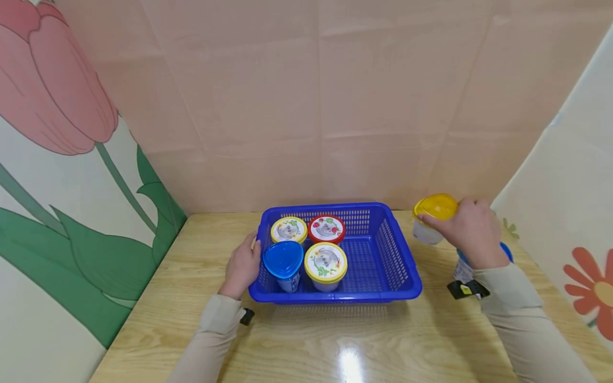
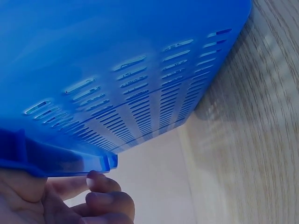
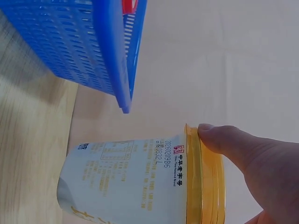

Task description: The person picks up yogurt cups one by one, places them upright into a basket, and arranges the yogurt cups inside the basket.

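The left hand (image 1: 241, 266) holds the left rim of the one blue plastic basket (image 1: 373, 295), its fingers bent beneath the edge; the right hand (image 1: 476, 234) pinches one yellow-lidded cup (image 3: 140, 179) by its lid, thumb on the near side, to the right of the basket and apart from it. Six containers show in all. Four stand upright inside the basket, grouped toward its left side: two yellow-rimmed tubs, one at the back left (image 1: 289, 230) and one at the front (image 1: 326, 263), one red-rimmed tub (image 1: 326, 229) at the back, and one blue-lidded cup (image 1: 283, 260) with a rounded triangular lid at the front left. The sixth, a second blue-lidded cup (image 1: 463, 271), is on the wooden table (image 1: 297, 340) and mostly hidden behind the right hand and wrist. In the right wrist view the held cup is cut off at the bottom edge, most of the right fingers are out of sight, and only a scrap of red lid shows over the basket rim. The cup's smaller print is hard to read. In the left wrist view the basket's slotted side hides its contents, and the left hand is cropped at the lower edge.
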A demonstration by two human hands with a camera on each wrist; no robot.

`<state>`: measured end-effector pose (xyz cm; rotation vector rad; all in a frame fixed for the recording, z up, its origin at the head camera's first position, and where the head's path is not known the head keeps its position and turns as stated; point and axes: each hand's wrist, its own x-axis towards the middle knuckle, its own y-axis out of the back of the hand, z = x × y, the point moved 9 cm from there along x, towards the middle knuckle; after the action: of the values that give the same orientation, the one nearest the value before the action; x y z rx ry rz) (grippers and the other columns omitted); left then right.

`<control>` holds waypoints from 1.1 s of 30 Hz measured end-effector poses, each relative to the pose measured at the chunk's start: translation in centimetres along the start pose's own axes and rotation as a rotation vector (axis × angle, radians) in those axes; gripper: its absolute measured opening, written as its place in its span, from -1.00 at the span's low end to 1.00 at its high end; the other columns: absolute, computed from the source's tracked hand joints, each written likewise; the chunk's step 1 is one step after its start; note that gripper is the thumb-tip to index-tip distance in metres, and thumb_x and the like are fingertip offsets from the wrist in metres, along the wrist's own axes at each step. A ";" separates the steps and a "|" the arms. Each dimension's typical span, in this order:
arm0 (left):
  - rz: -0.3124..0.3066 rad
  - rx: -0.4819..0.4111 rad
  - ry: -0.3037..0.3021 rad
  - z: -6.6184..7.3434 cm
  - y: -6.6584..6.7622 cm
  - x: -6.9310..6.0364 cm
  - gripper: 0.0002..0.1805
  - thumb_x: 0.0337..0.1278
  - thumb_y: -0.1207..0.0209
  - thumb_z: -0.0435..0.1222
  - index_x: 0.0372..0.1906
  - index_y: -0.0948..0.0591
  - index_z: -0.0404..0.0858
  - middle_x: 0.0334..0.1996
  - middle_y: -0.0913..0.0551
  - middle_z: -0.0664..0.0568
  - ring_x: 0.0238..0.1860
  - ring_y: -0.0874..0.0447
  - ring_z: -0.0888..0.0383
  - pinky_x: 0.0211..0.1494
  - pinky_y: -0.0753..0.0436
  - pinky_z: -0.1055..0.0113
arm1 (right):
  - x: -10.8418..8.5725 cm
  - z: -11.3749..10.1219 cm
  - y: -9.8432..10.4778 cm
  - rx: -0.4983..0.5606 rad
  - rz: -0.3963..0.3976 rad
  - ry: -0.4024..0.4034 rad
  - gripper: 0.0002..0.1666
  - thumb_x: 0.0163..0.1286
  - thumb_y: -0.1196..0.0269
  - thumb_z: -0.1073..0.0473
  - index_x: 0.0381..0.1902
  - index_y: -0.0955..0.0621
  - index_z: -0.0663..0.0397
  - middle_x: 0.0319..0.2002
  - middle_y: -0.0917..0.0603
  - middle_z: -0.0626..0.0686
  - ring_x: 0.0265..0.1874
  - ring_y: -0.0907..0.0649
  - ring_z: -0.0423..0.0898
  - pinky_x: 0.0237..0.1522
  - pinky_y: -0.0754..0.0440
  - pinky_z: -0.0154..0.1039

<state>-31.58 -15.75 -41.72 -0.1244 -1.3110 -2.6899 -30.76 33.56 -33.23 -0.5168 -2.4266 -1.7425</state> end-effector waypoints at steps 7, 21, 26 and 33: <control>0.004 -0.005 -0.012 0.1 0.1 0.0 -0.49 0.58 0.15 -0.11 0.44 -0.38 -0.24 0.16 -0.62 -0.28 0.08 -0.65 -0.24 0.00 -0.62 -0.16 | -0.1 -0.7 0.6 0.022 0.004 0.008 0.15 0.10 -0.24 -0.59 -0.24 -0.44 0.58 -0.31 -0.38 0.46 -0.49 -0.46 0.27 -0.66 -0.39 -0.08; 0.006 -0.022 -0.022 0.3 0.2 -0.1 -0.48 0.58 0.15 -0.11 0.44 -0.38 -0.26 0.14 -0.63 -0.29 0.09 -0.65 -0.25 0.04 -0.61 -0.17 | -0.1 -1.7 1.4 0.032 0.018 0.009 0.14 0.10 -0.23 -0.60 -0.21 -0.45 0.55 -0.30 -0.43 0.43 -0.42 -0.45 0.27 -0.62 -0.41 -0.07; 0.014 -0.018 -0.031 0.3 0.3 -0.1 -0.49 0.58 0.14 -0.12 0.43 -0.39 -0.27 0.12 -0.64 -0.30 0.06 -0.66 -0.26 0.00 -0.61 -0.17 | -0.2 -2.1 1.8 0.050 0.043 0.012 0.15 0.06 -0.26 -0.61 -0.22 -0.45 0.54 -0.30 -0.43 0.41 -0.42 -0.45 0.26 -0.61 -0.41 -0.08; 0.008 -0.018 -0.019 0.2 0.2 -0.1 -0.49 0.58 0.14 -0.11 0.43 -0.39 -0.25 0.07 -0.67 -0.30 -0.02 -0.70 -0.23 -0.10 -0.64 -0.13 | -0.4 -2.9 2.6 0.067 0.074 0.037 0.10 0.06 -0.27 -0.60 -0.27 -0.46 0.49 -0.31 -0.44 0.40 -0.43 -0.44 0.25 -0.65 -0.38 -0.11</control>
<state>-31.41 -15.67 -41.48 -0.1569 -1.2894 -2.7010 -29.81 31.47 -30.06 -0.5547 -2.3994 -1.6209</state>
